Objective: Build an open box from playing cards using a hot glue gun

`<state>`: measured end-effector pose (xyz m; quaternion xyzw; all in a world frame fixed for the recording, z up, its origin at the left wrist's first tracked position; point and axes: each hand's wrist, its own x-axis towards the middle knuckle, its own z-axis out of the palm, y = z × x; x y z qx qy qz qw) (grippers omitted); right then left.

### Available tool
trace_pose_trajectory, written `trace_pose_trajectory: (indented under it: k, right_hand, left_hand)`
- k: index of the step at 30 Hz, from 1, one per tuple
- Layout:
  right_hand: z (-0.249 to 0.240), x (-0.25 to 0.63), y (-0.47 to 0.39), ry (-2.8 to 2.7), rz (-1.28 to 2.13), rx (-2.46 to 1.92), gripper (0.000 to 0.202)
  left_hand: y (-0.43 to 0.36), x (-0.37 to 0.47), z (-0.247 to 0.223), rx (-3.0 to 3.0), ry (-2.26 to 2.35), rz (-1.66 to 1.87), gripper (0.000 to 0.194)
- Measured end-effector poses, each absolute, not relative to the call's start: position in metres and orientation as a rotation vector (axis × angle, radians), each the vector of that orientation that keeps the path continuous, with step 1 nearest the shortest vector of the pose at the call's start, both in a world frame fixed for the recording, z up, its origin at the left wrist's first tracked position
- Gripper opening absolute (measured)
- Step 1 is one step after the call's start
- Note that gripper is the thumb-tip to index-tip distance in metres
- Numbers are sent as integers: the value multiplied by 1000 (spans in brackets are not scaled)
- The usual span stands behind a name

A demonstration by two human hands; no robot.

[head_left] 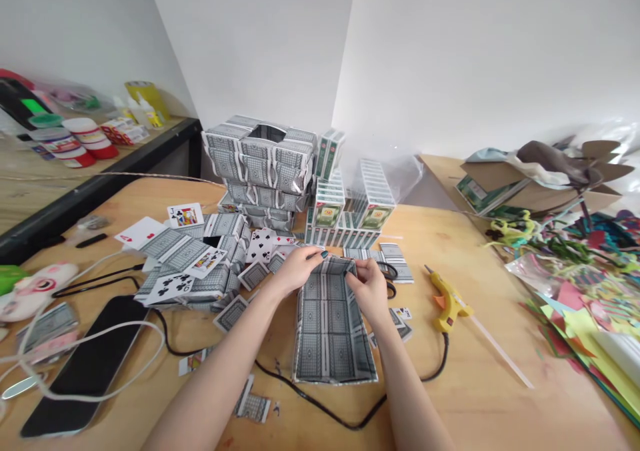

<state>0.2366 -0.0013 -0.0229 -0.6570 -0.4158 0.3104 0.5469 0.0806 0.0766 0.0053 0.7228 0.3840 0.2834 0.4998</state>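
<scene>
An open-topped box made of grey-backed playing cards (327, 331) lies in front of me on the wooden table. My left hand (301, 266) grips its far left corner, with a dark-painted nail showing at the rim. At the far right corner my right hand (369, 289) pinches the wall, the thumb inside and the fingers outside. Part of the fingertips is hidden behind the rim. Loose playing cards (231, 313) lie left of the box. To the right rests a yellow glue gun (447, 304) with a clear glue stick in its back.
Finished-looking card boxes (270, 164) are stacked behind, near boxed card decks (375, 201). A black cord (320, 401) loops around the box's near end. A phone (87, 364) and white cable lie left; paper scraps (585, 324) and a cardboard box (530, 187) sit right.
</scene>
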Motion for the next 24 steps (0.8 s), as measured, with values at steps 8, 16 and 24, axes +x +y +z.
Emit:
trace_pose_trajectory:
  k: [8, 16, 24]
  right_hand:
    - [-21, 236, -4, -948, 828, -1476, 21]
    - [-22, 233, -5, -915, 862, -1417, 22]
    - [-21, 231, -4, -893, 864, -1394, 22]
  left_hand:
    - [72, 84, 9, 1686, 980, 684, 19]
    - [69, 88, 6, 1806, 1108, 762, 17]
    - [69, 89, 3, 1738, 1122, 758, 14]
